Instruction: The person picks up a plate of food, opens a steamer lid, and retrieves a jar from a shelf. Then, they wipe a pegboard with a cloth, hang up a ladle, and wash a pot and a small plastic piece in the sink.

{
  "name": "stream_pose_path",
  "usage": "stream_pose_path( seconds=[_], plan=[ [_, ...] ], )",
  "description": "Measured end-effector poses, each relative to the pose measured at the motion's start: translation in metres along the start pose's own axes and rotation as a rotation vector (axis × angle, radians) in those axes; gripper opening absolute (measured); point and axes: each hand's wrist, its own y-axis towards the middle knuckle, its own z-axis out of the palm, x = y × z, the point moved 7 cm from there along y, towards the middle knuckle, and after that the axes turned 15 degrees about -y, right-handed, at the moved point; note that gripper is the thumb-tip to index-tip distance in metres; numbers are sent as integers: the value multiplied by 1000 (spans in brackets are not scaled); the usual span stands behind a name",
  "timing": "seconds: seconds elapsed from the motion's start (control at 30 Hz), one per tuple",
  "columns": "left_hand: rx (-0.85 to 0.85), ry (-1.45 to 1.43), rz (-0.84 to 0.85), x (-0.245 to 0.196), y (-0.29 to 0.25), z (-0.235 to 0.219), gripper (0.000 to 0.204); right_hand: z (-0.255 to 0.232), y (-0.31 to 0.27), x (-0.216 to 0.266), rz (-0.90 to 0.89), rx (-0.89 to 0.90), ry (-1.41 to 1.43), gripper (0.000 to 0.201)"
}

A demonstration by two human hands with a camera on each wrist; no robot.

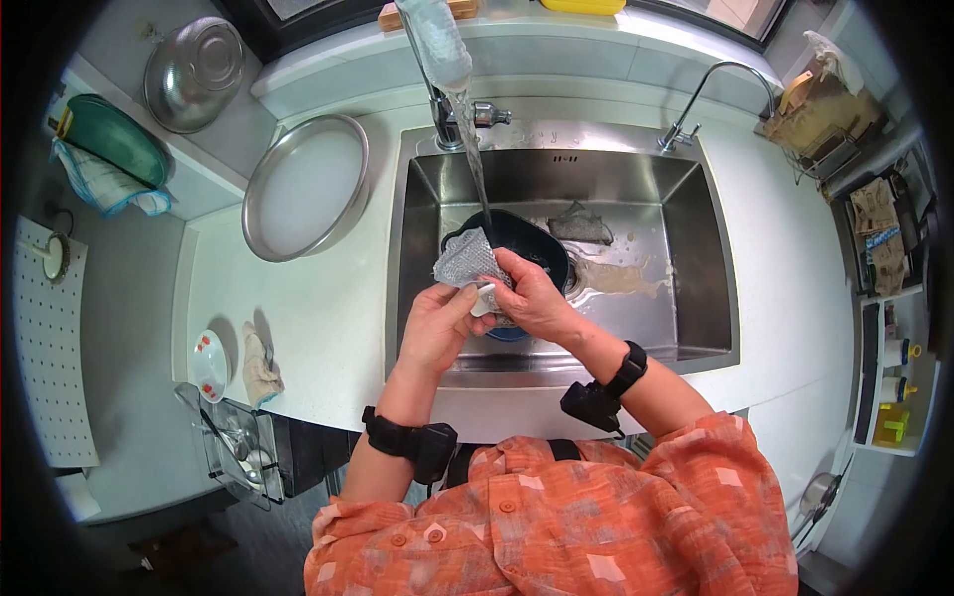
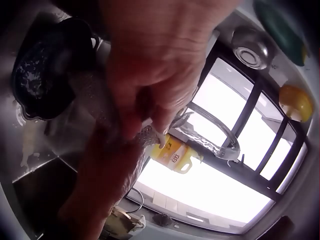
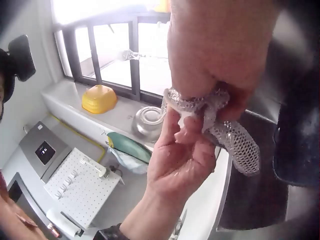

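Over the sink, the left hand point(image 1: 437, 326) and right hand point(image 1: 537, 296) meet at a silvery mesh cloth point(image 1: 465, 258). In the right wrist view both the right hand point(image 3: 220, 55) and left hand point(image 3: 182, 165) pinch the mesh point(image 3: 240, 147), whose longer end hangs to the right. A small white piece point(image 1: 484, 300) shows between the fingers in the head view. Water point(image 1: 471, 139) runs from the tap just behind the mesh. Below the hands a dark basin point(image 1: 542, 243) stands in the sink, with something blue under its near side.
A grey scouring cloth point(image 1: 580, 224) lies in the steel sink point(image 1: 636, 328), right of the basin. On the counter at left are a large metal bowl point(image 1: 348, 214), a small patterned bowl point(image 1: 211, 366) and a folded cloth point(image 1: 260, 368). A thin curved tap point(image 1: 730, 66) stands at back right.
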Motion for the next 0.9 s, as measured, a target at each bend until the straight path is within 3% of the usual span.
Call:
stream_pose_path(
  seconds=[0.07, 0.1, 0.17, 0.2, 0.23, 0.3, 0.33, 0.43, 0.5, 0.63, 0.7, 0.77, 0.9],
  plan=[
    [-20, -51, -19, 1, 2, -2, 20, -4, 4, 3, -211, -98, -107, 13],
    [-29, -56, -44, 5, 2, -4, 20, -3, 3, 0, -212, -97, -110, 13],
    [-9, -66, -60, 10, 7, -2, 20, -7, 9, -17, 66, -77, 13, 14],
    [2, -27, -81, 13, 8, 0, 21, -17, 14, -11, 22, -163, -215, 19],
    [16, 13, -96, 14, 9, 3, 22, -17, 18, -16, -1, -158, -178, 21],
    [9, -2, -108, 15, 11, 7, 26, -26, 29, -20, 85, 31, -243, 20],
    [17, -51, -76, 11, 12, 12, 29, -38, 29, -17, 163, 0, 1, 20],
    [21, -77, -48, 0, 8, 18, 33, -117, 46, -16, 332, -165, 246, 17],
    [-15, -18, -87, -3, 3, 9, 34, -174, 71, 4, 231, -263, 372, 14],
    [-66, 62, -115, -9, -14, 1, 33, -247, 129, 64, 123, -441, 186, 13],
    [-104, 109, -125, -14, -24, -2, 33, -287, 177, 116, 24, -520, -96, 17],
    [-137, 129, -80, -23, -36, -9, 33, -309, 221, 137, -177, -551, 10, 21],
    [-223, 106, -34, -40, -60, -27, 32, -338, 292, 158, -149, -642, 6, 22]
  ],
)
